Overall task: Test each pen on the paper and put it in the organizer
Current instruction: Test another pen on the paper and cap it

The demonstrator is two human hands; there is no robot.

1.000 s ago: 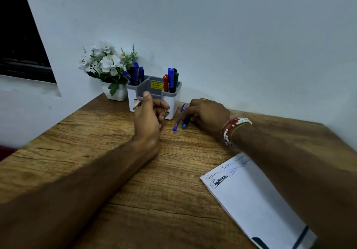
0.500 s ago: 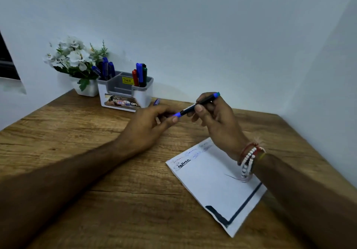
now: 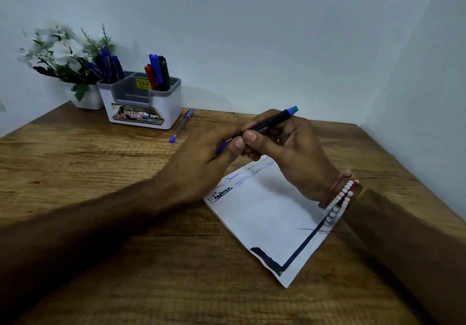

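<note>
Both hands meet above the top of the paper [image 3: 264,213] on a black pen [image 3: 271,122] with a teal end. My right hand [image 3: 285,148] grips its barrel between thumb and fingers. My left hand [image 3: 201,158] pinches the pen's blue cap end [image 3: 223,147]. The paper lies on the wooden table [image 3: 100,173] and carries several scribbled words along its top edge. A white and grey organizer [image 3: 143,102] stands at the back left with several pens in it. A purple pen [image 3: 182,125] lies on the table just right of the organizer.
A white pot of white flowers [image 3: 68,62] stands left of the organizer against the wall. Walls close the table at the back and on the right. A dark border line [image 3: 302,246] marks the paper's lower right edge.
My right hand lifted the black pen from beside the organizer and brought it over the paper. My left hand came across and took hold of its blue cap end.
</note>
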